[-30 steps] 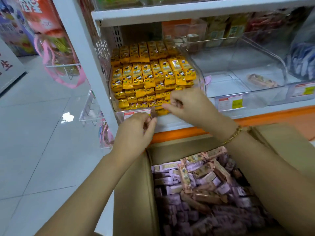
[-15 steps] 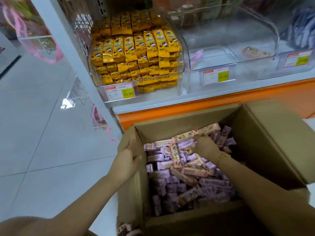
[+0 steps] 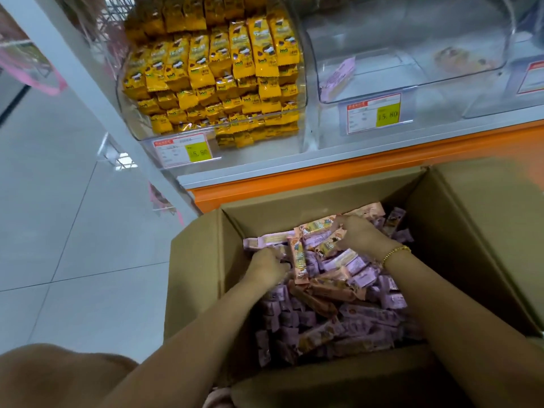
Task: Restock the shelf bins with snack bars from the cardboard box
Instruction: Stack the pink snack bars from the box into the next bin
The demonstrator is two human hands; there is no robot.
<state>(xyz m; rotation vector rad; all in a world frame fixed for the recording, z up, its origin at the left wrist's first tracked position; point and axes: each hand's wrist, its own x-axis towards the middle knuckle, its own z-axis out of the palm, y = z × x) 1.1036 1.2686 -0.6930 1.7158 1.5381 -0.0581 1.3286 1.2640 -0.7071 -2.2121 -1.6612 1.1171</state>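
Both hands work inside the open cardboard box on the floor below the shelf, where we find the snack bars heaped loose in lilac and peach wrappers. The left hand has its fingers curled down into bars near the box's left wall. The right hand, a gold bracelet at its wrist, bends its fingers over a cluster of peach and lilac bars towards the far side. How many bars each has closed on, we cannot tell.

We read this as the gathering step: a handful being collected, nothing yet lifted clear. Above, the left bin is packed with yellow packets. The clear bin beside it holds only a lilac bar against its left wall and something peach, blurred, further back.

The next move, in our judgement, calls for a firm clasp on slippery wrappers, a lift over the box's rim, and a reach up into the clear bin's open mouth without shedding bars.
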